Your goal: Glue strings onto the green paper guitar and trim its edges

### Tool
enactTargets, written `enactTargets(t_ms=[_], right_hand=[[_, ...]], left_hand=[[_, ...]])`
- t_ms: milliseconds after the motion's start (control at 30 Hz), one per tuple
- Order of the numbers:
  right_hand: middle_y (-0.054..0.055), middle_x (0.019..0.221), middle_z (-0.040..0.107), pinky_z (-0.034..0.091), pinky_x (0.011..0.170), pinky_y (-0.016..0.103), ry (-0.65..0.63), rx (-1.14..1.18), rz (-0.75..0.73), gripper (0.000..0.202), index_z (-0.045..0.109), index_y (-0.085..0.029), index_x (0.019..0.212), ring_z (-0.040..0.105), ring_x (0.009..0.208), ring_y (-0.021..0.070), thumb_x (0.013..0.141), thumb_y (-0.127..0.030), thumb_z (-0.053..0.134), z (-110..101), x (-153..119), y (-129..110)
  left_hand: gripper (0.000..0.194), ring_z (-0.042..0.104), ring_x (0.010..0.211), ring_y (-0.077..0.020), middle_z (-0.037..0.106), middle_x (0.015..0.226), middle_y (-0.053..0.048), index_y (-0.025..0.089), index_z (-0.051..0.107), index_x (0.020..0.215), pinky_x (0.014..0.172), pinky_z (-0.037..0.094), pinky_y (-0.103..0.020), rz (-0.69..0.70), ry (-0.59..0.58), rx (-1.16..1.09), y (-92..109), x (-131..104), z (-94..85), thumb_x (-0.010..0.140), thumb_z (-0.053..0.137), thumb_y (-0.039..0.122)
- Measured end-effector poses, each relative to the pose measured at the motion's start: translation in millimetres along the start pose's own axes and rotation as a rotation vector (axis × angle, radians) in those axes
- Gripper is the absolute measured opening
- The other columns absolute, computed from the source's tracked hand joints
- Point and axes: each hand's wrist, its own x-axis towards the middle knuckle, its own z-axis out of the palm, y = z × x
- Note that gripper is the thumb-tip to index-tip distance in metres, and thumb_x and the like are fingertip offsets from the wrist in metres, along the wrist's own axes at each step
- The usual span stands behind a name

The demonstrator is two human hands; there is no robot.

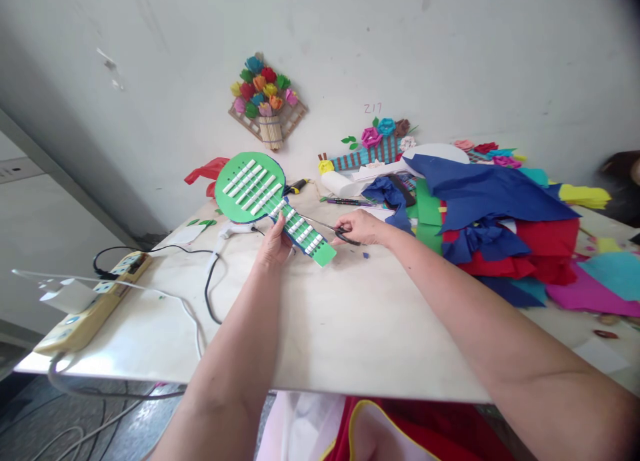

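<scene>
A green paper guitar (253,191) with rows of white paper rolls and a dark blue edge is held up above the table. My left hand (276,244) is closed around its neck, near where the neck meets the round body. My right hand (361,228) grips a pair of scissors (346,234) by its dark handles. The blades point left toward the edge of the neck; whether they touch the paper I cannot tell. Small blue scraps (366,255) lie on the table just below the right hand.
Crumpled blue paper (490,188) and red paper (547,244) are heaped on the right. A power strip (95,304) with cables lies at the left edge. A white glue gun (235,229) rests behind my left hand. Pens (347,201) lie farther back; paper flowers (263,88) hang on the wall.
</scene>
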Motion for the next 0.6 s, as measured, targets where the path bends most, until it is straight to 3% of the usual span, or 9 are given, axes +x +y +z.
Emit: enactTargets(t_ms=[333,600], right_hand=[[-0.003,0.058,0.056,0.027,0.051,0.021,0.068,-0.06,-0.025,0.036,0.067,-0.016,0.075,0.043,0.053,0.0088,0.056,-0.047,0.07,6.2,2.3,-1.9],[-0.002,0.059,0.058,0.032,0.044,0.021,-0.023,0.222,0.009,0.043,0.066,-0.014,0.079,0.046,0.047,0.0089,0.058,-0.051,0.069,17.5,9.8,7.6]], left_hand=[[0.016,0.066,0.068,-0.012,0.069,0.08,-0.001,0.016,0.061,0.091,0.069,0.054,-0.024,0.016,0.018,0.011,-2.3,2.9,-1.6,0.079,0.063,0.027],[0.02,0.065,0.066,-0.0108,0.069,0.078,0.001,0.017,0.061,0.091,0.066,0.054,-0.023,0.039,0.039,-0.001,-4.0,3.3,0.8,0.075,0.067,0.028]])
